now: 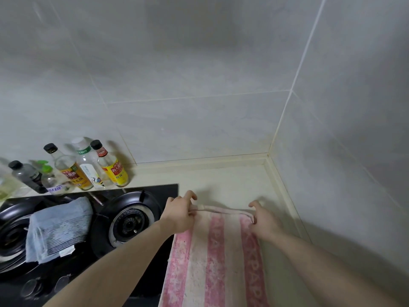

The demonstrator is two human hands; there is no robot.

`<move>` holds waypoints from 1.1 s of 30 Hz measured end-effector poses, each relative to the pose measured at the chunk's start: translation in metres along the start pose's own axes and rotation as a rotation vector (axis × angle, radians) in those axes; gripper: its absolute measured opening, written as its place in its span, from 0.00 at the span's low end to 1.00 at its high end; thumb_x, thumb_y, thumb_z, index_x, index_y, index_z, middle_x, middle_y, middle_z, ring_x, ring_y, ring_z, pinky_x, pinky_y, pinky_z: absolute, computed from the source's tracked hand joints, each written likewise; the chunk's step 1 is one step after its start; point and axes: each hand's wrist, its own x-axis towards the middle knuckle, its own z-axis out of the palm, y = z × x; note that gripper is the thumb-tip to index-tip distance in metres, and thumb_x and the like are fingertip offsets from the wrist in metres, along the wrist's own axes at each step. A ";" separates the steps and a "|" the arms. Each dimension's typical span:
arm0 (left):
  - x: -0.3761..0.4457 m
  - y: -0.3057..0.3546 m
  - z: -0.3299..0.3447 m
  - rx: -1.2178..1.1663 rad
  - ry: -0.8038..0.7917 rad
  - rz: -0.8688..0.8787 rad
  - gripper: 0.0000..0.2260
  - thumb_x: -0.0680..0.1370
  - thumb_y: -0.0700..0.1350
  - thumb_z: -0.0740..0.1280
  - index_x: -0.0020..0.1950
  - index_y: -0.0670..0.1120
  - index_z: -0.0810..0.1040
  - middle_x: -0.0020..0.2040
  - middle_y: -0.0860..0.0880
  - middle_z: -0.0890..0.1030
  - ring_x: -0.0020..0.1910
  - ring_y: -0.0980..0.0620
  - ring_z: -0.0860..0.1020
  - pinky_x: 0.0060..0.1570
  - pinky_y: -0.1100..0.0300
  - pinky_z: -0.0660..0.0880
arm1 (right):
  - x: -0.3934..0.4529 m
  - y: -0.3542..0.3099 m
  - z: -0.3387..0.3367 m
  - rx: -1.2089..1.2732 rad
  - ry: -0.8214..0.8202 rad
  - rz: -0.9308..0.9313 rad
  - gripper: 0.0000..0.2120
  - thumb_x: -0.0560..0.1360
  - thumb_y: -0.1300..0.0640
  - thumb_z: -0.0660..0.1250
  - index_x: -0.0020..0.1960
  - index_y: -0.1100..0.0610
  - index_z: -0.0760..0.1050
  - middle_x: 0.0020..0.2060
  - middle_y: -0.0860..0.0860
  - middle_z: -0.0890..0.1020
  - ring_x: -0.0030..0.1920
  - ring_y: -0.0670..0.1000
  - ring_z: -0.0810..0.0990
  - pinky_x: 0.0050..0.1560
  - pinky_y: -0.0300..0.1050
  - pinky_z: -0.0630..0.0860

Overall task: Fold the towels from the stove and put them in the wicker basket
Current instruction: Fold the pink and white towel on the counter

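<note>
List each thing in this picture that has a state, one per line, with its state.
Pink towel: spread on the counter, far corners pinched.
Blue towel: crumpled on the stove.
Left hand: pinching a corner.
Right hand: pinching the other corner.
Bottles: upright, capped.

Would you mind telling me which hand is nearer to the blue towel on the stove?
Left. The left hand pinches the pink towel's corner beside the stove; the blue towel lies further left. The right hand holds the opposite corner.
</note>
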 end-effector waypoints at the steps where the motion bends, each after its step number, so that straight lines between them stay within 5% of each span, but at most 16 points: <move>1: -0.004 0.002 -0.004 0.004 -0.003 -0.003 0.19 0.73 0.43 0.63 0.63 0.55 0.69 0.49 0.56 0.81 0.54 0.52 0.74 0.57 0.56 0.61 | -0.002 -0.001 -0.002 -0.014 0.013 -0.006 0.18 0.71 0.49 0.70 0.59 0.43 0.70 0.43 0.46 0.81 0.45 0.52 0.81 0.41 0.44 0.74; 4: -0.017 0.004 -0.011 0.079 0.033 -0.026 0.16 0.73 0.44 0.63 0.58 0.57 0.76 0.49 0.57 0.83 0.55 0.50 0.74 0.56 0.55 0.62 | -0.013 0.001 -0.013 0.000 0.083 -0.018 0.05 0.70 0.55 0.69 0.45 0.48 0.78 0.41 0.46 0.82 0.44 0.51 0.82 0.35 0.38 0.70; 6: -0.029 0.007 -0.015 0.088 0.083 -0.047 0.15 0.73 0.42 0.64 0.56 0.56 0.78 0.48 0.57 0.84 0.55 0.49 0.75 0.55 0.55 0.64 | -0.022 0.001 -0.025 0.006 0.115 -0.028 0.07 0.69 0.60 0.66 0.38 0.49 0.77 0.40 0.47 0.82 0.42 0.50 0.79 0.31 0.34 0.62; 10: -0.050 0.016 -0.021 0.088 0.138 -0.061 0.18 0.72 0.42 0.66 0.61 0.55 0.77 0.50 0.56 0.84 0.56 0.48 0.75 0.55 0.54 0.66 | -0.047 0.000 -0.054 -0.010 0.138 -0.061 0.10 0.69 0.64 0.65 0.41 0.50 0.77 0.42 0.47 0.81 0.43 0.52 0.79 0.33 0.42 0.64; 19: -0.114 0.022 -0.010 0.184 0.202 0.002 0.09 0.73 0.42 0.69 0.48 0.54 0.83 0.45 0.57 0.81 0.47 0.50 0.75 0.48 0.54 0.68 | -0.104 0.017 -0.056 -0.001 0.179 -0.157 0.10 0.65 0.61 0.68 0.38 0.47 0.71 0.37 0.42 0.77 0.41 0.50 0.78 0.37 0.49 0.75; 24: -0.156 0.010 0.012 0.172 0.182 -0.029 0.12 0.71 0.40 0.69 0.48 0.56 0.83 0.45 0.59 0.80 0.46 0.52 0.75 0.47 0.57 0.68 | -0.149 0.020 -0.040 -0.049 0.130 -0.243 0.08 0.68 0.61 0.69 0.38 0.49 0.75 0.37 0.41 0.73 0.39 0.43 0.72 0.30 0.35 0.59; 33: -0.210 0.001 0.045 0.217 -0.059 -0.110 0.13 0.76 0.46 0.62 0.54 0.59 0.83 0.52 0.59 0.79 0.52 0.52 0.72 0.53 0.57 0.67 | -0.188 0.039 0.025 -0.097 -0.039 -0.303 0.12 0.69 0.65 0.71 0.45 0.49 0.83 0.43 0.35 0.71 0.48 0.45 0.75 0.38 0.29 0.61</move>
